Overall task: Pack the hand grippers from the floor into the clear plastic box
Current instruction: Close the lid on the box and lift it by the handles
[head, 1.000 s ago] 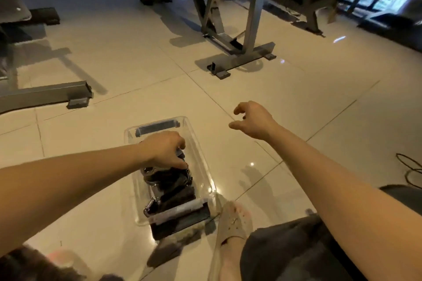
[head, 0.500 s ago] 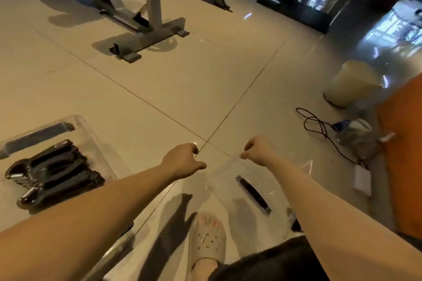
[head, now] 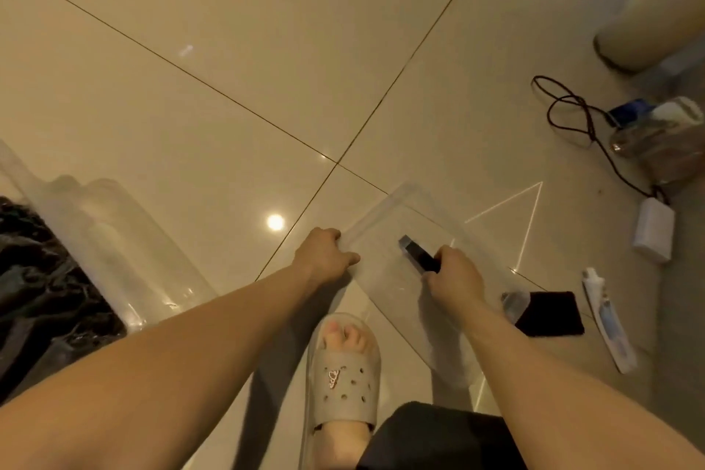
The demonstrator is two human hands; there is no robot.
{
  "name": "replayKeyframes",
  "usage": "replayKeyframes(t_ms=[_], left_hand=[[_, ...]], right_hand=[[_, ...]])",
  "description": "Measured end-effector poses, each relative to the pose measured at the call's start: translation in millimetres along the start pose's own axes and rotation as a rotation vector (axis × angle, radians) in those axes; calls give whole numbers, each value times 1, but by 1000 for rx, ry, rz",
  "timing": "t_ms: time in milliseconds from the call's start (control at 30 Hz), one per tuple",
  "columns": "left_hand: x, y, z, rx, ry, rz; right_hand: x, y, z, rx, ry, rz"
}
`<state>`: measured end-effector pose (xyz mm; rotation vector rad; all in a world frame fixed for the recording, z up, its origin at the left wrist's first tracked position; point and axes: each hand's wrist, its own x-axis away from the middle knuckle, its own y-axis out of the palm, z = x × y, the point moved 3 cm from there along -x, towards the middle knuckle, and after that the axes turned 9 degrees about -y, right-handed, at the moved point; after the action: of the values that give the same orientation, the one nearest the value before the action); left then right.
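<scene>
The clear plastic box (head: 114, 240) stands at the left edge with several black hand grippers (head: 42, 279) packed inside; only part of it shows. A clear plastic lid (head: 419, 214) with a dark handle (head: 416, 256) lies on the floor in front of me. My left hand (head: 324, 254) grips the lid's left edge with curled fingers. My right hand (head: 454, 275) grips the near end of the dark handle on top of the lid.
My foot in a grey slipper (head: 347, 374) is just below the lid. To the right lie a black pad (head: 549, 313), a white tube (head: 606, 320), a white adapter (head: 652, 229) with a dark cable (head: 572, 114), a bag (head: 660, 141) and a beige bin (head: 656, 4).
My view swung right and down, away from the box. Both hands left the box area and came down onto the lid, the left taking its edge, the right its handle.
</scene>
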<state>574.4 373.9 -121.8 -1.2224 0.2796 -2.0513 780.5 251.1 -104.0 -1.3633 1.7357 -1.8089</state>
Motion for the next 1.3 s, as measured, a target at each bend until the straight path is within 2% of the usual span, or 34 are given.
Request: replayKeyframes(t_ms=[167,300,600,733,800,867,1033,1167,1300], left_hand=[[11,-35,0,147,-82,118],[38,-103,0,223,-75,285],[166,-293,-36,484,-1,640],[232,-339,-84,650,-5,754],[256,-347,-113,779,-25,746],[275,-347,-139,803,-47,748],[303,-328,-188,726,-143,781],[303,-321,-225,529,-285,819],[294,-313,-260,444,-418,757]], right_hand=[[-7,-23,-35,-22,-134,91],[-6,-74,-92,-6,-317,202],[61,-184,-273,6,-688,344],[120,-200,-355,-43,-833,356],[146,-197,-393,-72,-882,365],[168,-186,-423,-83,-925,368],[196,-139,-471,-123,-1011,265],[202,-87,-489,-141,-1042,146],[203,-40,-494,-154,-1039,23]])
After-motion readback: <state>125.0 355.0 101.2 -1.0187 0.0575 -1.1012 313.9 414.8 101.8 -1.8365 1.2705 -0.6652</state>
